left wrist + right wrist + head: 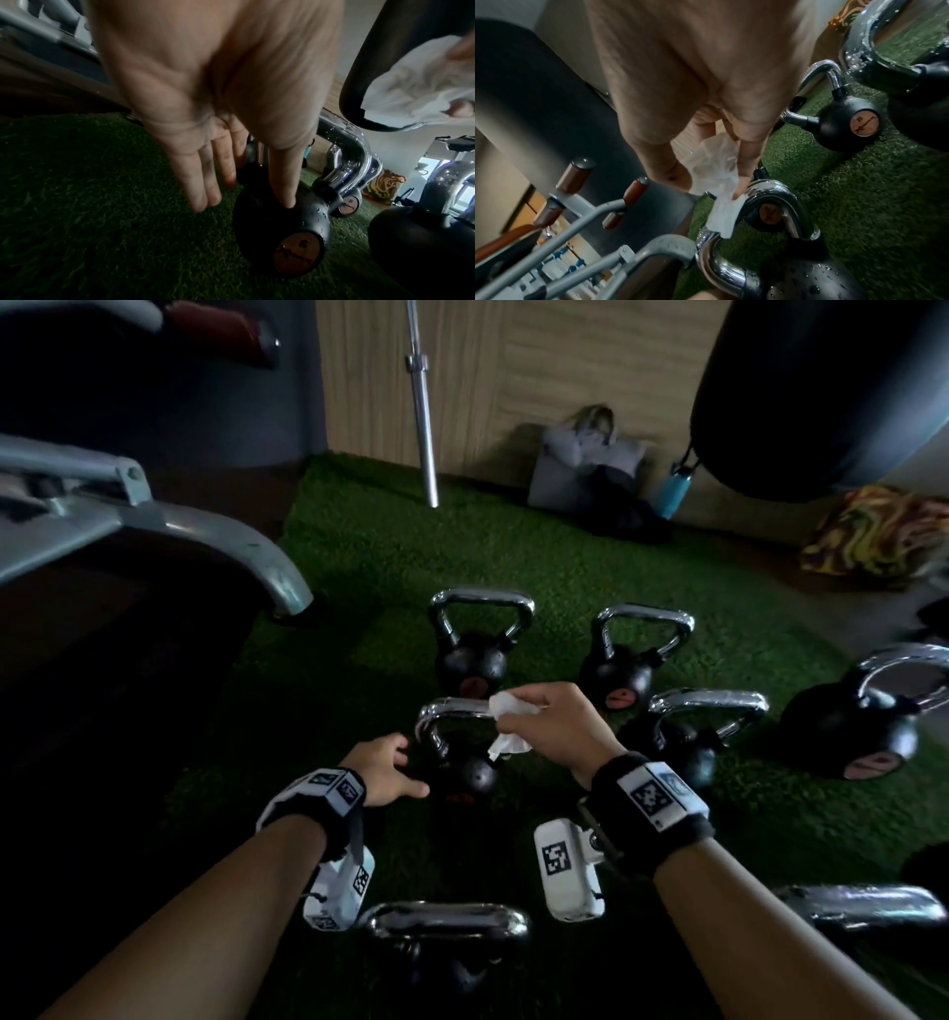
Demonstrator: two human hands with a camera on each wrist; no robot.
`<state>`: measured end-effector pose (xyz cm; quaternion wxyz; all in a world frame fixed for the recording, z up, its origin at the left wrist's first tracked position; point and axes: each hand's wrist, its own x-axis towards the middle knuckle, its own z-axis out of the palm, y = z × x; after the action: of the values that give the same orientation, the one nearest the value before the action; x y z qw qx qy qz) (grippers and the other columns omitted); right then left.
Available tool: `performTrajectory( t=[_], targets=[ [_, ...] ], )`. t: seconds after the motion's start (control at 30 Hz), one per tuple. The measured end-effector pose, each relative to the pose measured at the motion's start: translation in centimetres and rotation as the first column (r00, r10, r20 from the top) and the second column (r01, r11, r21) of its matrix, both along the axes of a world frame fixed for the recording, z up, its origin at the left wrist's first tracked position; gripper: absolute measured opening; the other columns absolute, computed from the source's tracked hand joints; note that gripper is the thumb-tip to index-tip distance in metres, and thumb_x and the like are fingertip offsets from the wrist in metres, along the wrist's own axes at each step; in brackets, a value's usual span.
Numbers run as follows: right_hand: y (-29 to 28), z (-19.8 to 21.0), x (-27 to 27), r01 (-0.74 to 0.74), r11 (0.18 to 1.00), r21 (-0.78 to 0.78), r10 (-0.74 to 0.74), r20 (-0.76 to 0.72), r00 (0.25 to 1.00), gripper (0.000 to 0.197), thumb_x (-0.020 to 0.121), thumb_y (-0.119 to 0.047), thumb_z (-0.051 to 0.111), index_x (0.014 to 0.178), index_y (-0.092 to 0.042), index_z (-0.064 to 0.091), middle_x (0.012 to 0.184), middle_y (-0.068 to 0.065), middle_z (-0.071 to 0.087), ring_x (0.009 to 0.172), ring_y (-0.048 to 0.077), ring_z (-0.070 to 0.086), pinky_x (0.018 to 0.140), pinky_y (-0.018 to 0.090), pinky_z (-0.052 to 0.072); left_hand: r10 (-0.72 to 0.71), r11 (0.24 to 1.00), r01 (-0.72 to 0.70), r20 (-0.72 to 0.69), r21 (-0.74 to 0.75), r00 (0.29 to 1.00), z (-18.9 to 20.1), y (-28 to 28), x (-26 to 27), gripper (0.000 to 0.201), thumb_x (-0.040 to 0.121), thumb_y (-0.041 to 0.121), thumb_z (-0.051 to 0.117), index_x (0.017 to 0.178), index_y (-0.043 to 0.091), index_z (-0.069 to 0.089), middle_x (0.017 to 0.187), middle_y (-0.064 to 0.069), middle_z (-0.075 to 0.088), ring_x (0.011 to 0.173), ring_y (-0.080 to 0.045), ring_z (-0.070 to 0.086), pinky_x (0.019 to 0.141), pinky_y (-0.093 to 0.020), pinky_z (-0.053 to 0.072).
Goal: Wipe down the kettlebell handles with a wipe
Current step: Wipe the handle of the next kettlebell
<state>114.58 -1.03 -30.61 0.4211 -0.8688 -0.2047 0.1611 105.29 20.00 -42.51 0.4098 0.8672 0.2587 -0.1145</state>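
One crumpled white wipe (506, 711) on wet chrome handle (452, 708)

White wipe (506, 711) over chrome kettlebell handle (452, 709)

I see a glossy chrome handle (452, 711), beaded with water drops, on the kettlebell (464, 775) I am wiping; its ball looks matt black and slightly pebbled. The wipe (508, 711) in my right hand (554, 726) is thin, crumpled white paper or cloth. The turf (369, 541) is rough green pile. The barbell (423, 413) looks like polished steel, the wall (565, 351) like pale wood.
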Motion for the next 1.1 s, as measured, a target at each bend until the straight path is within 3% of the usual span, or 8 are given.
performTrajectory(
  t=[0.13,0.23,0.4,0.53,0.6,0.73,0.93,1.1],
  targets=[
    [1.5,1.5,0.1,0.033,0.999,0.041,-0.033,-0.015,0.999,0.031,0.064,-0.049,0.074,0.088,-0.031,0.083,0.081,-0.009,0.078,0.084,0.009,0.073,0.079,0.032,0.061,0.002,1.000,-0.002,-0.018,0.001,1.000,0.9,0.4,0.8,0.080,0.074,0.041,0.088,0.143,0.026,0.052,0.139,0.000,0.062,0.127,-0.017,0.059,0.103,-0.027,0.044],
    [1.6,1.7,0.4,0.037,0.999,-0.011,-0.037,-0.002,0.999,0.017,0.078,-0.034,0.076,0.093,-0.027,0.083,0.082,-0.010,0.075,0.082,0.005,0.069,0.067,0.020,0.050,0.051,0.997,-0.051,-0.007,-0.054,0.999,0.4,1.2,0.6,0.082,0.065,0.040,0.094,0.136,0.033,0.055,0.140,0.001,0.061,0.130,-0.015,0.056,0.110,-0.034,0.045],
    [2.8,0.3,2.7,0.000,0.999,0.039,-0.004,0.122,0.993,0.026,0.082,-0.022,0.073,0.107,-0.026,0.082,0.103,-0.008,0.078,0.098,0.005,0.070,0.081,0.017,0.052,0.058,0.990,-0.061,-0.027,-0.126,0.998,-1.7,1.5,2.0,0.117,0.042,0.070,0.092,0.146,0.037,0.047,0.143,0.012,0.055,0.131,-0.012,0.053,0.115,-0.038,0.041],
    [4.5,-2.1,3.2,-0.082,0.996,-0.038,0.090,0.281,0.956,0.029,0.083,-0.013,0.070,0.109,-0.023,0.081,0.113,-0.004,0.075,0.108,0.009,0.067,0.084,0.007,0.042,0.018,0.991,-0.017,0.003,-0.130,1.000,-3.1,0.3,3.2,0.098,0.047,0.069,0.091,0.133,0.039,0.055,0.127,0.013,0.065,0.120,-0.009,0.059,0.110,-0.033,0.044],
    [4.8,-2.7,2.6,-0.116,0.991,-0.063,0.131,0.356,0.925,0.028,0.083,-0.009,0.070,0.106,-0.021,0.082,0.108,-0.001,0.076,0.102,0.013,0.069,0.084,0.011,0.045,0.039,0.990,-0.035,0.022,-0.135,0.999,-3.2,-0.3,3.4,0.088,0.054,0.061,0.093,0.130,0.038,0.055,0.123,0.013,0.064,0.117,-0.009,0.059,0.104,-0.028,0.044],
    [6.2,-4.2,1.7,-0.228,0.962,-0.149,0.273,0.505,0.819,0.028,0.079,0.004,0.068,0.092,-0.016,0.081,0.089,0.007,0.064,0.086,0.027,0.061,0.076,0.039,0.056,0.056,0.991,-0.054,0.017,-0.121,0.998,-3.4,-0.9,4.0,0.076,0.059,0.052,0.093,0.121,0.035,0.052,0.112,0.013,0.059,0.110,-0.010,0.056,0.094,-0.024,0.042],
    [4.4,-5.5,0.6,-0.208,0.965,-0.159,0.261,0.526,0.810,0.029,0.095,-0.034,0.048,0.103,-0.025,0.075,0.102,0.000,0.058,0.094,0.023,0.059,0.093,0.033,0.048,-0.019,0.998,0.021,0.023,-0.058,1.000,-3.5,-0.2,4.4,0.089,0.036,0.081,0.083,0.109,0.036,0.062,0.106,0.018,0.065,0.108,-0.008,0.063,0.098,-0.028,0.050],
    [2.6,-5.8,1.4,-0.072,0.996,-0.057,0.092,0.622,0.777,0.014,0.093,-0.012,0.065,0.088,-0.017,0.077,0.091,-0.001,0.056,0.080,0.024,0.062,0.073,0.033,0.055,-0.036,0.995,0.040,0.040,-0.089,0.999,-3.5,-0.4,4.2,0.070,0.058,0.062,0.091,0.116,0.039,0.060,0.111,0.022,0.063,0.110,-0.002,0.060,0.098,-0.022,0.045]
  ],
)
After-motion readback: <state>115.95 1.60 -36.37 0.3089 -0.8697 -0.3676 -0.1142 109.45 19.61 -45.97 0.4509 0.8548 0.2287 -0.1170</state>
